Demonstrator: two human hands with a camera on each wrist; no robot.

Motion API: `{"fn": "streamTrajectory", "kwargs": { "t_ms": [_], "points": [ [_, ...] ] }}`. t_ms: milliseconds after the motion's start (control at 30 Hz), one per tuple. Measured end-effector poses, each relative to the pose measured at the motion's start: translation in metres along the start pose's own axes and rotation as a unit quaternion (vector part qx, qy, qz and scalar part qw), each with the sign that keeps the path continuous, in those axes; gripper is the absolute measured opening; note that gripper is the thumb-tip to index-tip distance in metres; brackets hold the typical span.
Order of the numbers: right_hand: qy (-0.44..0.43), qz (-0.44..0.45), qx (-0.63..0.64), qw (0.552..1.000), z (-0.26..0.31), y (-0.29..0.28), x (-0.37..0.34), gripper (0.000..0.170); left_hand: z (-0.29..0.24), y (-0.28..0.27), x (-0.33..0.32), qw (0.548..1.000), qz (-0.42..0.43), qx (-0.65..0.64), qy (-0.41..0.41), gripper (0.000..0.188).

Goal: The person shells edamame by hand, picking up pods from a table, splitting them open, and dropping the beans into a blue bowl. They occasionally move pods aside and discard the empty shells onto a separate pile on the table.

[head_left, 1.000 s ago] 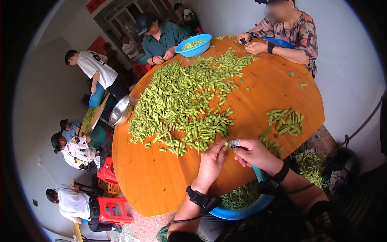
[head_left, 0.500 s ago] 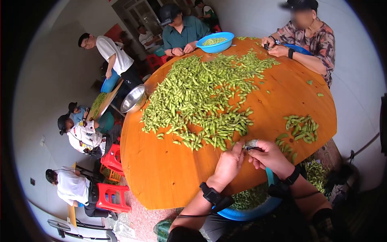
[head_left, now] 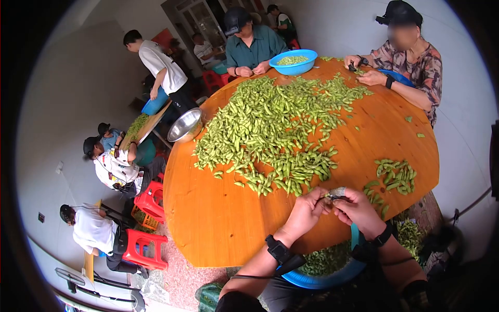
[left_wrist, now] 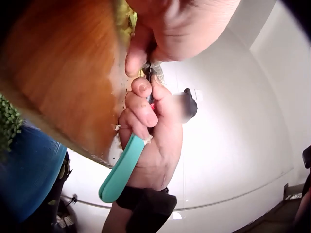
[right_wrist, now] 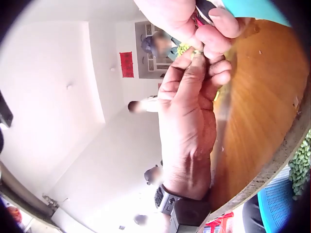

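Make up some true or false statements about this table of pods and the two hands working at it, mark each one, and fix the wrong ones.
1. The big heap of pods lies on the floor. False: it lies on the wooden table.
2. The right hand grips a teal handle. True.
3. The left hand lies flat, far from the right hand. False: its fingertips are beside the right hand's, pinching a small green piece.
4. A smaller group of pods lies right of the big heap in the head view. True.
5. The far basin on the table is red. False: it is blue.
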State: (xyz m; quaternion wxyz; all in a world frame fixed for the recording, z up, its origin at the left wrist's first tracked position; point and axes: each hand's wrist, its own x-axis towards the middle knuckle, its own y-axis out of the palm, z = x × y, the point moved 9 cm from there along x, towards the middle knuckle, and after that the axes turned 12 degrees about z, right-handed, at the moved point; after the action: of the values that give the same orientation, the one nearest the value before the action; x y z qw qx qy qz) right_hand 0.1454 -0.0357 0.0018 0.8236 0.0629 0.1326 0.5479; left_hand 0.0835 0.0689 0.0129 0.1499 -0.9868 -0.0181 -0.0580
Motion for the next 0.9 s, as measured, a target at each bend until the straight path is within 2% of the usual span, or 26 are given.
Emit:
{"fn": "streamTrajectory", "kwargs": {
  "t_ms": [33,67,133,167,300,367,500,567,600,667,733,767,800,867,900],
  "points": [
    [-0.001,0.008,0.007,1.0,0.0,0.0,0.0,0.012,0.007,0.002,0.001,0.998,0.014,-0.061,-0.004,0.023],
    [-0.001,0.01,0.008,1.0,0.001,-0.001,-0.001,0.012,0.012,0.0,0.002,0.998,0.013,-0.061,-0.005,0.023],
    [0.014,0.02,0.005,1.0,0.002,-0.003,-0.003,0.013,0.022,0.006,0.006,0.976,0.037,-0.214,-0.02,0.022],
    [0.02,0.0,-0.019,1.0,0.004,-0.003,-0.005,0.012,0.025,0.007,0.006,0.969,0.032,-0.244,-0.027,0.025],
    [-0.008,-0.025,-0.06,0.998,0.006,0.001,-0.008,0.011,0.024,0.009,0.005,0.976,0.0,-0.216,-0.039,0.023],
    [-0.018,-0.066,-0.07,0.995,0.006,-0.003,-0.012,0.013,0.007,-0.002,0.0,0.997,-0.056,-0.023,-0.047,0.019],
    [-0.034,-0.065,-0.12,0.99,0.009,-0.005,-0.015,0.019,-0.005,-0.003,-0.003,0.995,-0.093,0.033,-0.018,0.016],
    [-0.03,-0.074,-0.129,0.988,0.01,-0.01,-0.021,0.02,-0.029,0.0,-0.006,0.989,-0.091,0.108,0.049,0.018],
    [-0.033,-0.08,-0.138,0.987,0.012,-0.014,-0.025,0.021,-0.037,-0.006,-0.011,0.972,-0.106,0.206,0.04,0.016],
    [-0.057,-0.118,-0.14,0.981,0.011,-0.038,-0.036,0.021,-0.038,-0.031,-0.021,0.942,-0.163,0.294,0.017,0.013],
    [-0.042,-0.142,-0.194,0.97,0.019,-0.061,-0.052,0.021,-0.042,-0.06,-0.03,0.915,-0.213,0.341,-0.02,0.012],
    [-0.04,-0.161,-0.2,0.966,0.015,-0.079,-0.057,0.021,-0.041,-0.067,-0.03,0.909,-0.209,0.359,-0.045,0.013],
    [-0.139,-0.189,-0.28,0.931,0.014,-0.096,-0.057,0.016,-0.041,-0.073,-0.029,0.901,-0.205,0.377,-0.068,0.013],
    [-0.133,-0.236,-0.397,0.877,0.02,-0.114,-0.069,0.012,-0.036,-0.067,-0.019,0.897,-0.166,0.401,-0.083,0.015],
    [-0.132,-0.239,-0.397,0.876,0.023,-0.114,-0.071,0.012,-0.033,-0.056,-0.011,0.901,-0.125,0.409,-0.072,0.017]
  ]
}}
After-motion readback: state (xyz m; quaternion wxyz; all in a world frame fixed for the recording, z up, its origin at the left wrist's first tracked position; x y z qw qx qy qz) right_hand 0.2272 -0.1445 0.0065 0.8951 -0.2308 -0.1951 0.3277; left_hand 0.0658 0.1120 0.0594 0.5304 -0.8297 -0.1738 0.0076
